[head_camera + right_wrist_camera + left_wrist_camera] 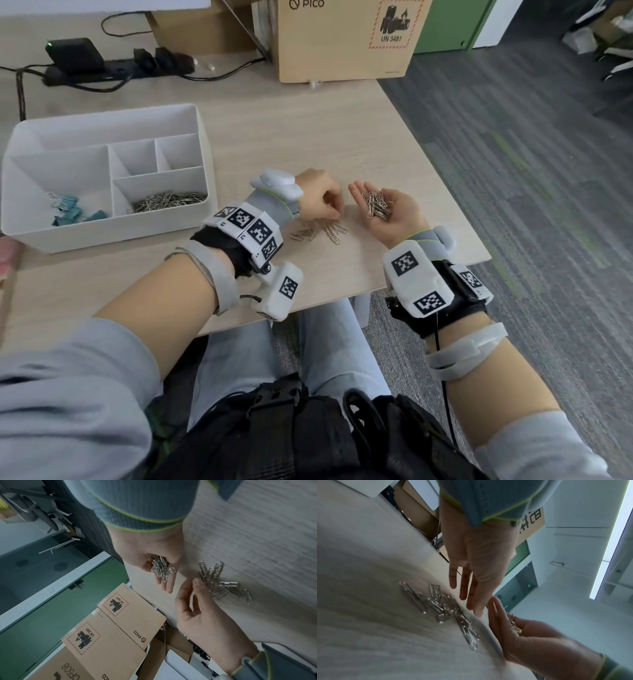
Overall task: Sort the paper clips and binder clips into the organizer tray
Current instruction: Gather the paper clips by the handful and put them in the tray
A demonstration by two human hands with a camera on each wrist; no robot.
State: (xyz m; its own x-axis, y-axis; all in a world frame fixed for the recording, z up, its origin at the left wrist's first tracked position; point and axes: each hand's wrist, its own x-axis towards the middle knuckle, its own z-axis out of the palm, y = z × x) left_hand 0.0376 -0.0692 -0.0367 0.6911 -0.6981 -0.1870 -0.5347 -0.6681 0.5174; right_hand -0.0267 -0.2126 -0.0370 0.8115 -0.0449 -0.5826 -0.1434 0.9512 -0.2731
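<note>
Leftmost, the white moulded organizer tray is sitting on the pale wood-grain counter; teal binder clips are lying in its large left compartment and thin wire paper clips in the front right one. Beside it, the left hand is hovering over a loose pile of paper clips, its grip relaxed, fingers straight and holding nothing in the left wrist view. Further right, the right hand is lying palm up, fingers extended, cradling a tangled handful of clips. Because bent steel wire snags and slides, the pile is probably best swept together against the counter, then pinched low, keeping the cupped palm just beside it.
</note>
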